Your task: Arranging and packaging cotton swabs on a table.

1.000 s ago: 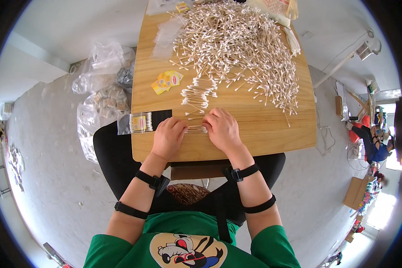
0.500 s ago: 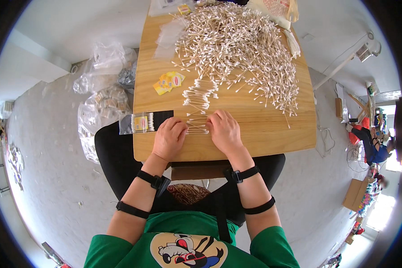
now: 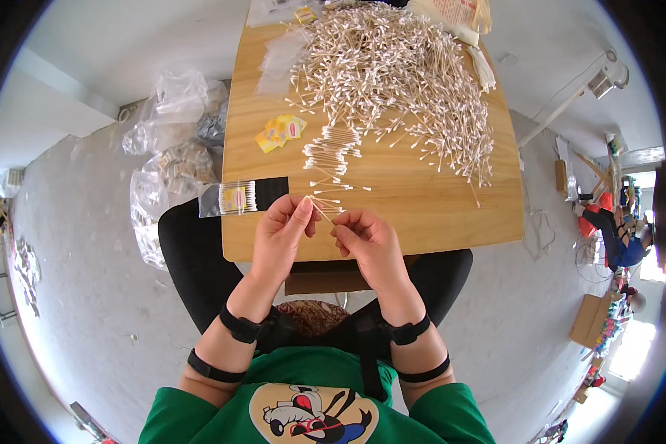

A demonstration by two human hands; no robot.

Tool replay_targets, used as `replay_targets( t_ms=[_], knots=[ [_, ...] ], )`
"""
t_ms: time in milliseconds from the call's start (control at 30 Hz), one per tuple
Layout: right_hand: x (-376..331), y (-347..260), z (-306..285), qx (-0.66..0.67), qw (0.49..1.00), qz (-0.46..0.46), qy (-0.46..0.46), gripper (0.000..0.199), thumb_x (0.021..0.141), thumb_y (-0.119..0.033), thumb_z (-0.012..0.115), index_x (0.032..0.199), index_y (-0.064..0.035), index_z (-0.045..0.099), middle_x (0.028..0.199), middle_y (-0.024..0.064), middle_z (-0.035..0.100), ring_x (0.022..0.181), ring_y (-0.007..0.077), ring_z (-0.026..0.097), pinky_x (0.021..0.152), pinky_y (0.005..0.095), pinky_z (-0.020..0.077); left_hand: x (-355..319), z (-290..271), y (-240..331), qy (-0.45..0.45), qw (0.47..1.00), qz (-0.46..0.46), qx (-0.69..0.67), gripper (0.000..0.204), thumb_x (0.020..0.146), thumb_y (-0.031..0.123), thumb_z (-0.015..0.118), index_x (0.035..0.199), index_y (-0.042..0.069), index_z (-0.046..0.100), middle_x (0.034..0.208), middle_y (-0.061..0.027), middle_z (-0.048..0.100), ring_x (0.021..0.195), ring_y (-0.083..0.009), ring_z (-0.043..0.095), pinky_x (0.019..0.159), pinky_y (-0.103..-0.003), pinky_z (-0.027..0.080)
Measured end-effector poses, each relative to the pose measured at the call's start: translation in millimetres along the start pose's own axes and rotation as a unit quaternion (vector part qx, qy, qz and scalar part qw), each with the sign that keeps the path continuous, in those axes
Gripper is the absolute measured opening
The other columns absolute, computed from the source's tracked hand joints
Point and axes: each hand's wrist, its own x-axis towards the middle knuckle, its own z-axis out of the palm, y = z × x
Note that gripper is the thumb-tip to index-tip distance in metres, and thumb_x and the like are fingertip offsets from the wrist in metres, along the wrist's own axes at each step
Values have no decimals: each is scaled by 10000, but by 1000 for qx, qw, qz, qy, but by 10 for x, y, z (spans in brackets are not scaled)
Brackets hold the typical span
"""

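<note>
Above the near edge of the wooden table, a cotton swab [image 3: 323,214] slants between my two hands. My left hand [image 3: 280,226] is closed, its thumb and fingers pinching the swab's upper end. At the lower end, the fingertips of my right hand [image 3: 370,240] close on the same swab. Just beyond my hands, a few loose swabs lie crosswise, leading up to a loosely lined row of cotton swabs [image 3: 333,153]. Left of my left hand is a clear bag [image 3: 233,198] of swabs with a yellow card, next to a black strip [image 3: 272,194].
A big heap of cotton swabs [image 3: 396,74] covers the table's far part. Yellow cards [image 3: 280,133] and flat clear bags [image 3: 280,63] lie at the left. Plastic sacks [image 3: 172,166] stand on the floor to the left. A person [image 3: 625,248] sits far right.
Both hands have lifted off the table and turned, thumbs now showing, with a swab held between them. A few swabs near the row's close end have shifted.
</note>
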Motion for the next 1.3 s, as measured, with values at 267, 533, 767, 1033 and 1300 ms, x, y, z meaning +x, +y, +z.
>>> replay_targets(
  t_ms=[267, 533, 767, 1033, 1300],
  knots=[
    [-289, -142, 122, -77, 996, -21, -31, 108, 996, -58, 622, 1055, 24, 661, 848, 36, 657, 742, 83, 597, 663, 226, 496, -190, 108, 225, 24, 999, 37, 5, 184, 1046, 196, 577, 1002, 26, 632, 877, -18, 638, 755, -82, 551, 717, -221, 452],
    [-342, -34, 171, 121, 991, 13, -55, 165, 1032, -125, 584, 1068, 22, 647, 860, 42, 661, 702, 98, 590, 602, 225, 470, -306, 166, 331, 19, 999, 35, -8, 48, 995, 64, 627, 1017, 31, 600, 941, -9, 638, 772, -50, 563, 698, -197, 470],
    [-340, -19, 191, 199, 976, 33, -80, 164, 1031, -137, 587, 1064, 12, 648, 861, 50, 665, 690, 105, 594, 598, 229, 472, -402, 197, 394, -4, 1000, -7, 11, 85, 971, 6, 637, 1041, 22, 591, 945, 8, 607, 849, -68, 607, 775, -216, 513],
    [-350, 48, -135, -158, 986, 48, -19, 133, 987, -112, 623, 973, 14, 664, 787, 35, 684, 671, 95, 614, 612, 243, 497, -269, -280, 58, 34, 992, 10, 123, 16, 992, 16, 609, 1000, 23, 597, 943, 5, 592, 820, -64, 584, 724, -241, 498],
    [-346, 513, -595, -394, 917, -58, 18, 142, 875, -116, 705, 948, -1, 666, 826, 155, 700, 760, 298, 683, 688, 367, 528, 219, -520, -397, 38, 886, 179, 426, 151, 889, 67, 702, 1022, 38, 637, 972, -120, 613, 849, -273, 634, 747, -337, 525]
  ],
)
